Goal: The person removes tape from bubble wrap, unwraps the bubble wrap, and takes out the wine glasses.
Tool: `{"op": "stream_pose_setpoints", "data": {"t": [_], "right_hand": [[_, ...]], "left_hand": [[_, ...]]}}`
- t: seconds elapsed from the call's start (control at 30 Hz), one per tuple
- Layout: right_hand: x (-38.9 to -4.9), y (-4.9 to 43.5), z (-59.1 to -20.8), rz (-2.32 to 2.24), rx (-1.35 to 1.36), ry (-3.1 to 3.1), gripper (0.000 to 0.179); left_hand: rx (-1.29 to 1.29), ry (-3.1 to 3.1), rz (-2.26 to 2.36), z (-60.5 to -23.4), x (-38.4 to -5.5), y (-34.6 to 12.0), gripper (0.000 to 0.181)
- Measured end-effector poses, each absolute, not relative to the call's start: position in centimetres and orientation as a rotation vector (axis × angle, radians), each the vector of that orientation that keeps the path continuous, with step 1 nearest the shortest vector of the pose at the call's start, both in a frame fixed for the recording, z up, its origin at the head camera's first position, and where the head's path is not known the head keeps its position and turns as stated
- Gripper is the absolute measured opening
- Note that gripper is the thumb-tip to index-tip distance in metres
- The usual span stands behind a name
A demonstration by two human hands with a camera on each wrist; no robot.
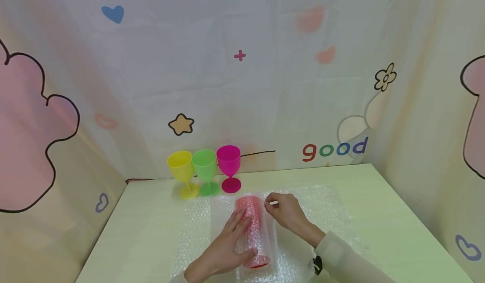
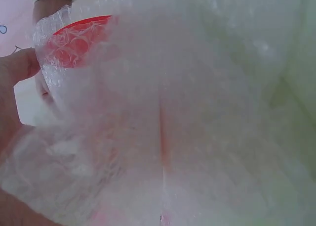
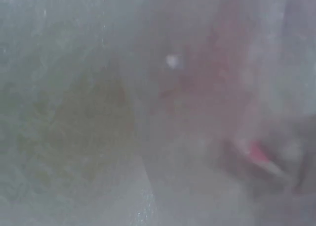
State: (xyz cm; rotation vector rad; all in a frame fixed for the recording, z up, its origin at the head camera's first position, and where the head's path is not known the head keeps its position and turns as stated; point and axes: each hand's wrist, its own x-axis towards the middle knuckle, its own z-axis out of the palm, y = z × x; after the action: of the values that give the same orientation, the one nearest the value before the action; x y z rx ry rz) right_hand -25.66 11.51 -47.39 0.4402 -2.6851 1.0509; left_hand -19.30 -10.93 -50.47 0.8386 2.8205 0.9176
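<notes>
A red plastic cup, apparently a goblet (image 1: 251,215), lies on its side inside bubble wrap (image 1: 270,249), its shape blurred by the layers. In the left wrist view its round red end (image 2: 74,45) shows through the bubbles. My left hand (image 1: 227,249) rests on the wrapped cup with fingers spread along its left side and the thumb near its close end. At the upper right of the bundle, my right hand (image 1: 288,210) pinches the edge of the wrap between thumb and fingers. Cloudy wrap fills most of the right wrist view, hiding the fingertips.
Behind the wrap stand a yellow goblet (image 1: 182,169), a green goblet (image 1: 205,167) and a magenta goblet (image 1: 229,161), upright in a row. The bubble wrap spreads over the middle of the pale table (image 1: 125,232). A printed curtain (image 1: 242,89) hangs behind it.
</notes>
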Motion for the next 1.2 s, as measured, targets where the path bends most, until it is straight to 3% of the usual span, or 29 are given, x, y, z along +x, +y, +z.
{"op": "stream_pose_setpoints", "data": {"t": [0.3, 0.5, 0.8, 1.03, 1.2], "right_hand": [[-24.8, 11.9, -46.7, 1.159, 0.455, -2.684, 0.008], [-24.6, 12.5, -46.2, 1.06, 0.449, -2.758, 0.007], [-26.6, 14.0, -43.9, 0.934, 0.53, -2.897, 0.021], [-28.4, 13.9, -43.1, 0.875, 0.715, -2.955, 0.028], [-29.2, 12.7, -43.3, 0.844, 0.699, -2.993, 0.028]], "left_hand": [[0.743, 2.758, 0.948, -50.0, -18.3, -10.2, 0.086], [0.822, 2.885, 0.846, -48.6, -18.5, -10.7, 0.078], [0.951, 2.884, 0.667, -46.0, -20.2, -10.4, 0.077], [1.078, 2.815, 0.444, -46.1, -21.2, -9.2, 0.089], [1.114, 2.823, 0.36, -46.4, -21.4, -9.0, 0.096]]}}
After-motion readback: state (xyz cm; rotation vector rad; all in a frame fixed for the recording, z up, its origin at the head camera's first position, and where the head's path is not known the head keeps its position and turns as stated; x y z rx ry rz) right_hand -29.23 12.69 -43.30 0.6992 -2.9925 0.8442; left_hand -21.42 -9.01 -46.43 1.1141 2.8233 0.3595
